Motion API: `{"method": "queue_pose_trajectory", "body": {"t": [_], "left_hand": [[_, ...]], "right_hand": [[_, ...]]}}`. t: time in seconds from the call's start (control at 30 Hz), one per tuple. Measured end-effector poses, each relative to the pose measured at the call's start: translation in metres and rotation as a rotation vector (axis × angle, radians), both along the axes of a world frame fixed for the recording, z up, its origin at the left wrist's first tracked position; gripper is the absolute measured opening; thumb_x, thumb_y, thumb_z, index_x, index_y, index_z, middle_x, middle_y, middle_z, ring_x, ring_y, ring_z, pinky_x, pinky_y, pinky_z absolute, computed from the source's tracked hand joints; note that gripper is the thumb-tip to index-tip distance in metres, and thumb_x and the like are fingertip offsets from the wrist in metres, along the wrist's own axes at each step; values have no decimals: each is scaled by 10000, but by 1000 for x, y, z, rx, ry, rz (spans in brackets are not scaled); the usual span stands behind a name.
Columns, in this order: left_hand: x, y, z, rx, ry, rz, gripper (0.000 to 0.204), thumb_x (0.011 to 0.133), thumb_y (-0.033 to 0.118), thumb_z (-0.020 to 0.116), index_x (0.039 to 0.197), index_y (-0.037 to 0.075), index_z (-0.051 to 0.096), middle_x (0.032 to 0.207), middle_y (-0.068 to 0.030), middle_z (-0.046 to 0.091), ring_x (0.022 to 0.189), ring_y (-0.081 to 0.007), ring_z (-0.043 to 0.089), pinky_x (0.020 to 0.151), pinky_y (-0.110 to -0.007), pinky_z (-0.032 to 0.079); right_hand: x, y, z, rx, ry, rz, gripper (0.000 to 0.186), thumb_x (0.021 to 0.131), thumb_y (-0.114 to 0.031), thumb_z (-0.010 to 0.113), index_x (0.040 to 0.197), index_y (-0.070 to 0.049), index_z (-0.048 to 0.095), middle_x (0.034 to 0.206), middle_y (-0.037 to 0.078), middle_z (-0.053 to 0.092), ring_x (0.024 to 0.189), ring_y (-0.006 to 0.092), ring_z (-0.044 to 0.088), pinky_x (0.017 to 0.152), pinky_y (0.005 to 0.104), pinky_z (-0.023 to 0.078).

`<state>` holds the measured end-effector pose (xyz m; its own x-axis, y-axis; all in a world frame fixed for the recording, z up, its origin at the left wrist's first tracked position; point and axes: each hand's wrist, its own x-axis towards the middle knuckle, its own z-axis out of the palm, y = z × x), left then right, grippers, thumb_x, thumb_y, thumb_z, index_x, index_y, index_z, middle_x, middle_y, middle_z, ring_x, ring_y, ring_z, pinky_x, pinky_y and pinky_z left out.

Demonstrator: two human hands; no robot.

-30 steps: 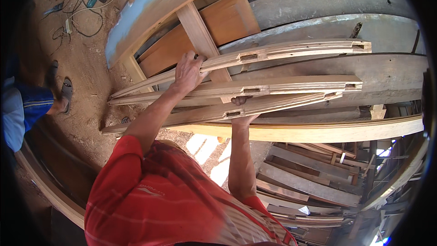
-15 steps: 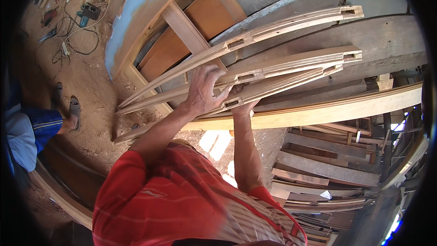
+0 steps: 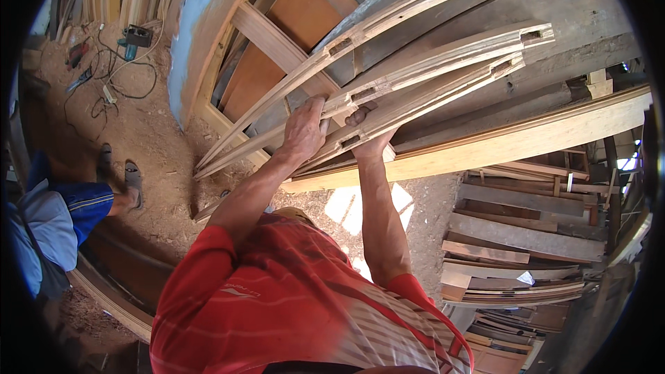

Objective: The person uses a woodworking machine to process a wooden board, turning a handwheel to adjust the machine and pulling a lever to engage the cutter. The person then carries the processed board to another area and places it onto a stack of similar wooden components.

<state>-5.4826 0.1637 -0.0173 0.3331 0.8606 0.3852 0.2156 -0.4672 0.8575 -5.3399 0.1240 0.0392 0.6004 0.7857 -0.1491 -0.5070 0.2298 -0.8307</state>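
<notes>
**Both hands on a bundle of curved, mortised rails**

The left hand [image 3: 305, 128] lies over the top of the curved wooden rails [image 3: 429, 69], its fingers [image 3: 320, 107] bent down over the upper edge of the middle piece and closed on it. The right hand [image 3: 370, 135] comes from below, just beside the left; its fingers wrap up around the lowest rail, with the thumb showing against the pale wood. So both hands have hold of the rails, one from above and one from beneath, touching the wood near the lower third of its length.

The rails are long, gently bowed strips with rectangular mortises cut in them. Their long axis runs from lower left, where the tips come close to the sawdust floor [image 3: 152, 131], up to the upper right, where the notched ends stand well apart from the hands. Most of the length lies to the right of and above the grip, so the far ends hang out beyond both hands. The left hand is nearer the lower tips; the right sits slightly farther along.

Beneath the rails a straight pale plank [image 3: 519, 142] crosses in the same slant. Behind them leans a framed door panel [image 3: 291, 21] with a blue-painted edge. Another person's sandalled foot [image 3: 131, 180] stands on the floor at the left, and cables and a power tool [image 3: 135, 38] lie farther off.
</notes>
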Motion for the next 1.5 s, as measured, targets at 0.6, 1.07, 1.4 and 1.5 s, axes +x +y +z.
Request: {"method": "queue_pose_trajectory", "body": {"t": [0.6,1.07,1.4,1.5], "left_hand": [[-21,-9,3,145,179,264,870,696,202,861,1437,64,426,1445,-238,397,1326,-416,391,1052,-548,348],[-15,34,-13,65,192,209,1087,647,237,847,1533,47,247,1235,-229,541,1117,-388,541,955,-498,426],[-56,31,18,-214,55,141,762,753,226,820,1359,7,414,1169,-224,600,1076,-360,616,927,-448,497],[-100,13,33,-291,-42,181,739,777,205,806,1353,-33,408,1193,-215,581,1079,-330,602,942,-439,484]], "right_hand": [[3,1,-32,80,-30,129,618,995,-580,391,1113,8,539,819,121,580,759,255,605,712,413,525],[-16,-104,-13,-148,-867,-328,595,1047,-545,383,1098,8,598,893,69,613,753,147,569,694,292,471],[-70,-112,12,-79,-999,130,253,1050,-212,515,1050,20,615,869,70,637,713,111,582,662,263,482],[-82,-130,5,-124,-870,253,228,1044,-196,527,1066,15,612,882,71,643,724,107,590,674,262,495]]}}
